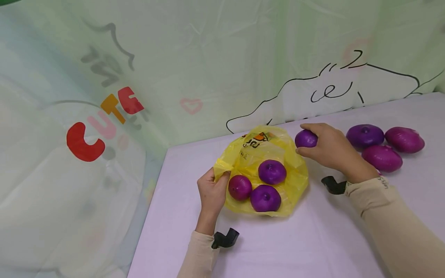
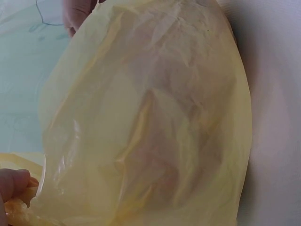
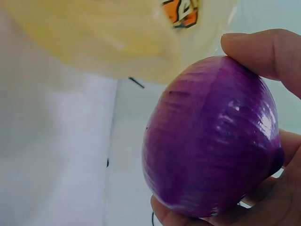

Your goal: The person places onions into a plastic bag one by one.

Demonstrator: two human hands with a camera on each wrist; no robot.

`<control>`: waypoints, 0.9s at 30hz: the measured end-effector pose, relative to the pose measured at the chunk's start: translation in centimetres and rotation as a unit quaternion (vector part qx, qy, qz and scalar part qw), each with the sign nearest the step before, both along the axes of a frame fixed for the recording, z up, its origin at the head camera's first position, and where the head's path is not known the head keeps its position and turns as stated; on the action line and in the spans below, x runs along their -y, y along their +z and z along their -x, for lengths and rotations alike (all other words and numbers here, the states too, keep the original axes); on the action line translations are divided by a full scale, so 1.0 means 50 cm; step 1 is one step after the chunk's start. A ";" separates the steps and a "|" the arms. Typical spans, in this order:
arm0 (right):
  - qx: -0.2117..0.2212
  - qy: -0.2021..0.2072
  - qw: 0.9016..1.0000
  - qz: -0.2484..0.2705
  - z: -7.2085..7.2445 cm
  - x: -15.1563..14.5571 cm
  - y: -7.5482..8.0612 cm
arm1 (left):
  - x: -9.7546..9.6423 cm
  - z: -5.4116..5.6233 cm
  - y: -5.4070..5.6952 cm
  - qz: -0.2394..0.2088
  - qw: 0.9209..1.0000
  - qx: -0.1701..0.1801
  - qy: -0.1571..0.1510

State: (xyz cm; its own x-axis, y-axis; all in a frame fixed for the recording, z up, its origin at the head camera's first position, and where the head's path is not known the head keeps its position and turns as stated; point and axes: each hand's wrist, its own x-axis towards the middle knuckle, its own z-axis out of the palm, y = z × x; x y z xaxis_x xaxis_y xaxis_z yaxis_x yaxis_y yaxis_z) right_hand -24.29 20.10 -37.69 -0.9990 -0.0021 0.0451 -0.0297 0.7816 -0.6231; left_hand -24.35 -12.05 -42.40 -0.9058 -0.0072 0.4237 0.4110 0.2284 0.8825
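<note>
With fingers and thumb, my right hand (image 1: 328, 148) grips a purple onion (image 3: 211, 136) beside the right rim of a yellow plastic bag (image 1: 295, 166). In the head view that held onion (image 1: 306, 138) overlaps the bag's edge. My left hand (image 1: 213, 189) pinches the bag's left rim, keeping its mouth spread. Inside the bag lie a dark onion (image 1: 272, 172), another dark onion (image 1: 265, 198) and a redder onion (image 1: 240, 187). The left wrist view is mostly filled by the bag's thin side (image 2: 141, 117), with the left thumb (image 2: 14, 183) at its edge.
Right of my right forearm, a dark purple onion (image 1: 365, 136) and two magenta onions (image 1: 405, 139) sit close together on the pale tablecloth (image 1: 295, 247). A printed curtain (image 1: 208, 69) hangs behind the table's back edge. Each wrist carries a black mount (image 1: 226, 238).
</note>
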 end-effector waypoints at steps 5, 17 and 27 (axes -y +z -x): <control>-0.008 0.001 1.000 0.006 -0.007 0.018 0.016 | 0.000 -0.001 0.000 -0.003 1.000 0.001 0.001; -0.036 0.011 0.999 0.029 -0.015 0.053 0.034 | -0.001 0.000 -0.001 0.001 1.000 -0.002 0.006; -0.048 0.022 0.998 0.034 -0.016 0.075 0.046 | 0.000 -0.001 0.000 0.003 1.000 0.001 0.004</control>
State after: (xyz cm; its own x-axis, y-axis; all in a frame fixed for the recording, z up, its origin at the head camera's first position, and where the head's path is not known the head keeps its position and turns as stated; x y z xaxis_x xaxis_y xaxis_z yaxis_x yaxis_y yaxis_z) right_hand -23.51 16.34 -35.41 -0.9890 -0.0395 0.1423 -0.1253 0.7346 -0.6668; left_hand -24.32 -12.06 -42.41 -0.9068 -0.0131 0.4213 0.4066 0.2368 0.8824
